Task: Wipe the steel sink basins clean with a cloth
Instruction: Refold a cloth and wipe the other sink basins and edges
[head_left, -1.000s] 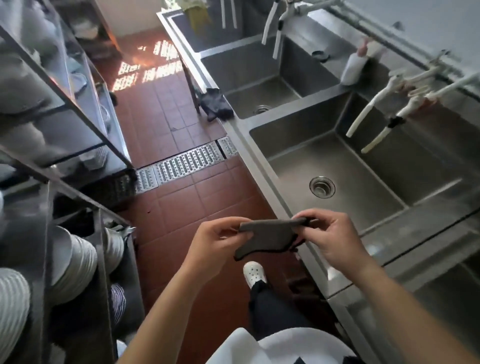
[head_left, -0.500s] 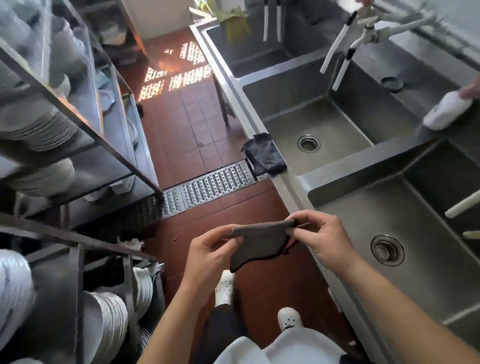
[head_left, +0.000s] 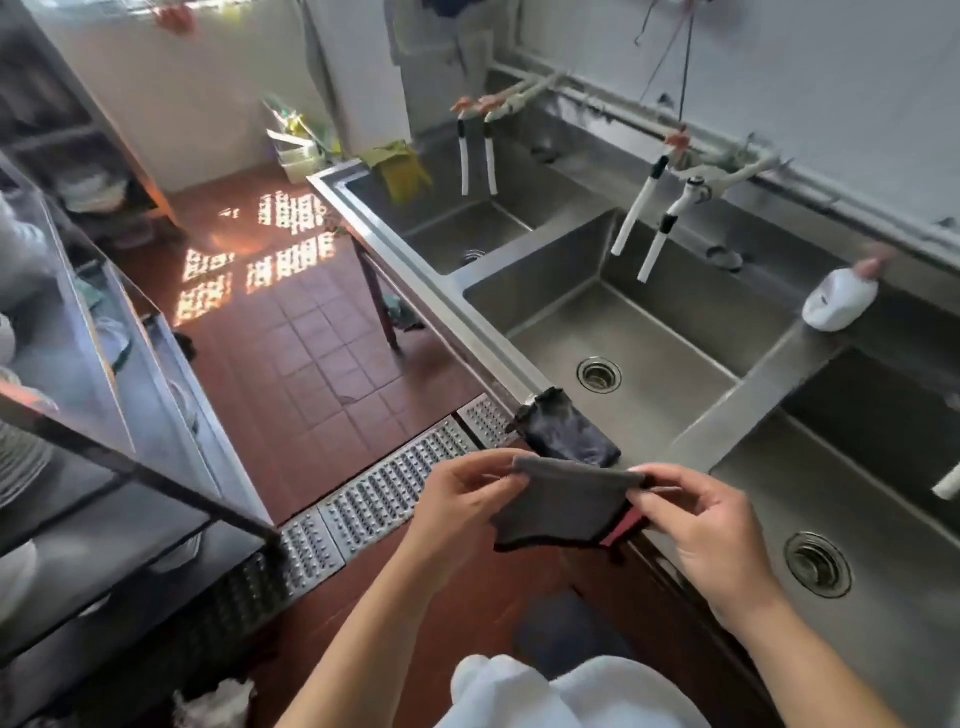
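Cloth (head_left: 563, 506), grey with a dark hem and a flash of red at one lower corner, hangs stretched between my two hands in the air, over the red floor just in front of the sink's front rim (head_left: 452, 306). My left hand (head_left: 462, 499) pinches one top corner and my right hand (head_left: 711, 530) pinches the other, thumbs against fingers, so the top edge pulls taut; I judge this is to open it out flat before wiping. It touches no basin yet. The middle basin (head_left: 670, 358) lies beyond it, the near basin (head_left: 872, 509) under my right wrist, the far one (head_left: 467, 228) well apart. A second dark rag (head_left: 566, 431) is draped over the rim just behind the cloth. The near basin is cut off at the frame edge, and I cannot tell whether the steel is wet or dirty.
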